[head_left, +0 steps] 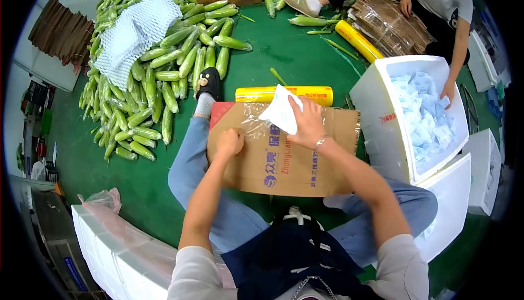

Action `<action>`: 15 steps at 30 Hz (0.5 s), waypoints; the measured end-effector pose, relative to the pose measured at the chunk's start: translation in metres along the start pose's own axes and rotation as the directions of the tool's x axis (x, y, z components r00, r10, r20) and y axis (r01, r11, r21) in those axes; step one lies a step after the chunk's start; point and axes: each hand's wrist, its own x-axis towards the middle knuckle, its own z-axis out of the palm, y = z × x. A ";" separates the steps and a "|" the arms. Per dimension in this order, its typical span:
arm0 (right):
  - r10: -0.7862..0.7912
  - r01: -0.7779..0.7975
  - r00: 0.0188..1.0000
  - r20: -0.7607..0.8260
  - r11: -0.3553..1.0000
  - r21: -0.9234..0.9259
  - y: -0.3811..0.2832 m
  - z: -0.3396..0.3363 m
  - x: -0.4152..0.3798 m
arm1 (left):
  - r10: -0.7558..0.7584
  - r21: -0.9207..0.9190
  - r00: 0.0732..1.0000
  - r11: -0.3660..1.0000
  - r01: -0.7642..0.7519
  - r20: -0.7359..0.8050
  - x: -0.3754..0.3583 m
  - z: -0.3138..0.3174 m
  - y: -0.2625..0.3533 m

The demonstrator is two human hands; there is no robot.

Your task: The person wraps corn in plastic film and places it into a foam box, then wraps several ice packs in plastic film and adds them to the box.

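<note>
A flattened cardboard sheet [248,174] with blue and red print lies across my legs. My right hand [310,121] is closed on a white packet [281,109], which it holds above the sheet near its far edge. My left hand [230,143] rests over the left part of the cardboard with its fingers curled in. What those fingers hold, if anything, is hidden. Just beyond the cardboard lies a roll of yellow-wrapped film [251,93], partly behind the packet.
Plastic-wrapped corn cobs [158,90] are heaped at left, partly under white foam netting [136,32]. At right, a foam box [376,109] holds many white packets; another person's hand [448,93] reaches into it. Stacked cardboard [387,21] and another yellow roll [357,40] lie beyond.
</note>
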 end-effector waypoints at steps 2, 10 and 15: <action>-0.016 0.012 0.999 -0.047 0.998 -0.067 0.005 0.026 0.010 | 0.047 -0.121 0.999 0.992 -0.046 0.007 0.007 0.000 -0.012; -0.092 0.065 0.989 0.119 0.974 0.215 0.015 0.037 0.006 | 0.163 -0.978 0.986 0.209 -0.006 0.029 0.027 -0.021 0.072; -0.116 -0.197 0.913 0.392 0.716 0.670 0.059 0.026 0.051 | 0.835 0.145 0.534 0.549 -0.823 -0.134 0.031 -0.048 0.101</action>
